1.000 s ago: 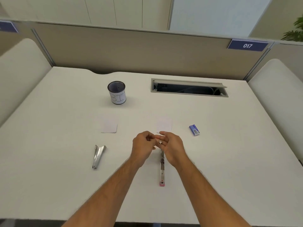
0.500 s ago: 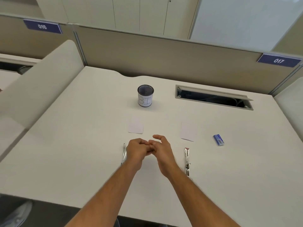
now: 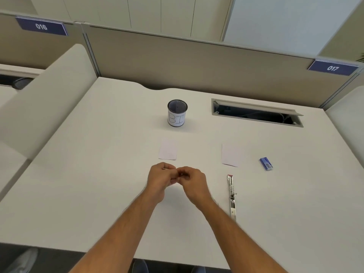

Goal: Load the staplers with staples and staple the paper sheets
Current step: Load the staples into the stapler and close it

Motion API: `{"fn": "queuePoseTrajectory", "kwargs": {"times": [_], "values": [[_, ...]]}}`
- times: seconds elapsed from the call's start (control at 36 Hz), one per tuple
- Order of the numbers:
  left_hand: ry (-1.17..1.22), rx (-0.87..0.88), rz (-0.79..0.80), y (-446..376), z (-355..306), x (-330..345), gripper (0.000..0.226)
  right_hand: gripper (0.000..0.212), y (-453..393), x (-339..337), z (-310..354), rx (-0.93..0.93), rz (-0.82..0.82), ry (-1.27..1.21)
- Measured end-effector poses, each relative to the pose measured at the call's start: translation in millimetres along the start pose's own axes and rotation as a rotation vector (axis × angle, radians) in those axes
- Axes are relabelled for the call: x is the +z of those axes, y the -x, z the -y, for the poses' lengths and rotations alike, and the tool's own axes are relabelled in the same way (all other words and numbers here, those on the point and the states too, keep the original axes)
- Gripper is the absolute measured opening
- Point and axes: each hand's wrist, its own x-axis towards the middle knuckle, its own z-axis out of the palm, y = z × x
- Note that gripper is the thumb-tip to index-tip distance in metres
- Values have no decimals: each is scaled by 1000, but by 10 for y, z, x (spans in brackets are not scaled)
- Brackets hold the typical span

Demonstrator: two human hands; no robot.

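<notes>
Both hands sit together over the middle of the desk, fingertips touching. The left hand [image 3: 160, 179] is curled almost closed, and the right hand [image 3: 192, 181] is curled the same way, pinching toward the left one. Something tiny seems to be caught between the fingers (probably a strip of staples, but it's too small and hidden to really tell), so what either hand has hold of can't be told.

Just to the right of the right forearm, a stapler [image 3: 231, 196] lies flipped open and stretched out flat on the desk [image 3: 98, 174], its red tip pointing away from the person. A second stapler isn't visible; the hands could be covering it.

Beyond the hands lie two small sheets of paper: the left sheet [image 3: 167, 150] just past the left hand, the right sheet [image 3: 230, 155] just past the stapler's tip. A little blue staple box [image 3: 266, 164] rests to the right of that sheet, near but not touching.

Further back stands a dark mesh cup [image 3: 177, 113] with a white label that reads "BI", and to its right a cable slot [image 3: 256, 113] is open in the desk. The partition behind carries blue tags 016 [image 3: 41, 27] and 017 [image 3: 332, 68].
</notes>
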Motion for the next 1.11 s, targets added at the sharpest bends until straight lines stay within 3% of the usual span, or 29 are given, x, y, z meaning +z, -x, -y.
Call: {"fn": "queuePoseTrajectory", "kwargs": {"times": [0.22,0.5,0.61,0.78,0.94,1.11], "values": [[-11,-47,251,21,-27,199,51,24,105,-385,-103,-45,-13,130],[-36,-49,353,104,-1,584,61,12,139,-953,-267,-21,66,66],[-13,-18,327,129,81,748,47,5,116,-1196,-361,-29,19,72],[-384,97,256,273,368,981,20,7,-3,-1705,-716,15,-215,277],[-668,156,255,355,721,1371,24,13,-137,-1810,-991,8,-56,599],[-810,160,182,333,888,1605,27,15,-158,-1768,-1092,-64,13,640]]}}
